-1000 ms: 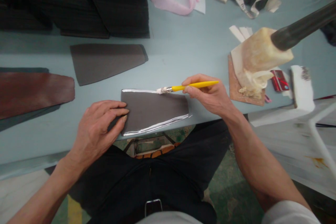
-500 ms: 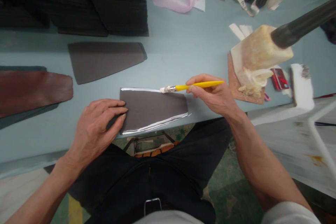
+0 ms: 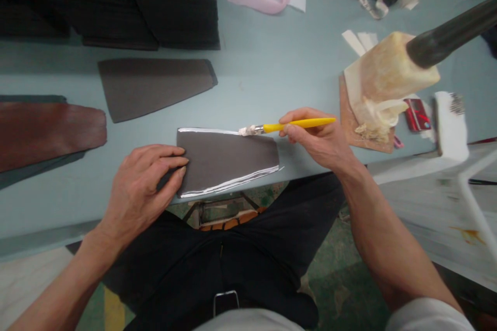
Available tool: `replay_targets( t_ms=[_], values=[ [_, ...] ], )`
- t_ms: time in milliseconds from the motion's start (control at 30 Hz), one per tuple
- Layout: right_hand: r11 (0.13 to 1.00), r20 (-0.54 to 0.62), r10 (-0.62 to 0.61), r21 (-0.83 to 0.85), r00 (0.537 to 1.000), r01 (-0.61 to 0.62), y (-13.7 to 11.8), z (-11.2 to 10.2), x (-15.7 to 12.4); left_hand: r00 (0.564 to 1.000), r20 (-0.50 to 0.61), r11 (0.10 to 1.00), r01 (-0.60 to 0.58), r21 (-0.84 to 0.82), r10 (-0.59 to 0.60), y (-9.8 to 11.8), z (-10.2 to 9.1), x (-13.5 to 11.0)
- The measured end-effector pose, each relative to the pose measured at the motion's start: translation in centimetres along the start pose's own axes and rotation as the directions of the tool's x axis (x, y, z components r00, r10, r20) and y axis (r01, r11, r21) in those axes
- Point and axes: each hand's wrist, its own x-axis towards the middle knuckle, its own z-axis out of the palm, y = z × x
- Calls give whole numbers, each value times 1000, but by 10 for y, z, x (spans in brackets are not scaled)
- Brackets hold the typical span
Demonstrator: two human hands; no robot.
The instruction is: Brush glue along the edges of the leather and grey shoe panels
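Observation:
A dark grey tapered panel lies at the table's front edge, its wide end to the left. White paste runs along its near edge in streaks and along the left part of its far edge. My right hand pinches the yellow handle of a paintbrush. White-coated bristles touch the far edge, right of the middle. My left hand rests its fingertips on the panel's left end, fingers stretched out and thumb apart from them.
Another grey panel lies behind, with reddish-brown pieces at the left. Dark stacks stand at the back left. To the right are a crusted whitish container with a dark tube, a brown board and a red object.
The brush in my right hand has moved slightly right along the panel's far edge, and the white line there reaches a little farther. My left hand stays on the panel's end.

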Motion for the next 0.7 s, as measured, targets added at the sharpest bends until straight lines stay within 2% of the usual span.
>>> replay_targets(
  t_ms=[700],
  values=[
    [999, -55, 41, -28, 998, -42, 2, 3, -2, 998, 7, 998, 64, -17, -63, 2, 1, 0]
  ],
)
